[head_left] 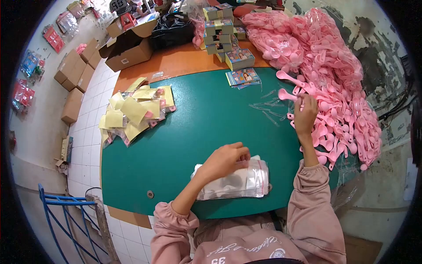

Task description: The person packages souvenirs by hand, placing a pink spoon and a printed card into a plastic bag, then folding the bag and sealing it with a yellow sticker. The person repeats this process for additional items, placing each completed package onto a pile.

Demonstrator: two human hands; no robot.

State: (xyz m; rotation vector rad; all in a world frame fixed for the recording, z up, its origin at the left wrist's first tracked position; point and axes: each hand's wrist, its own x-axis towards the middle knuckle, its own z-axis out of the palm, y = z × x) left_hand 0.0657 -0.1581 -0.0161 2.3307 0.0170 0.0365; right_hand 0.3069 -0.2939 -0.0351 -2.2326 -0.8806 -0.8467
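A pink plastic measuring spoon (pixel 285 94) is pinched in my right hand (pixel 306 115), its round bowl pointing left. That hand is at the left edge of a large heap of loose pink spoons (pixel 327 127). My left hand (pixel 226 162) is over a stack of clear plastic bags (pixel 239 184) near the table's front edge. Its fingers are curled together, and what they hold, if anything, is hidden. Another pink spoon (pixel 288 78) lies just beyond my right hand.
Packed bags with yellow cards (pixel 132 110) are piled at the left of the green table (pixel 198 114). Printed cards (pixel 244 78) and bundled stacks (pixel 218 33) stand at the back. Clear plastic strips (pixel 268 107) lie near the spoons. An open cardboard box (pixel 127 53) sits back left.
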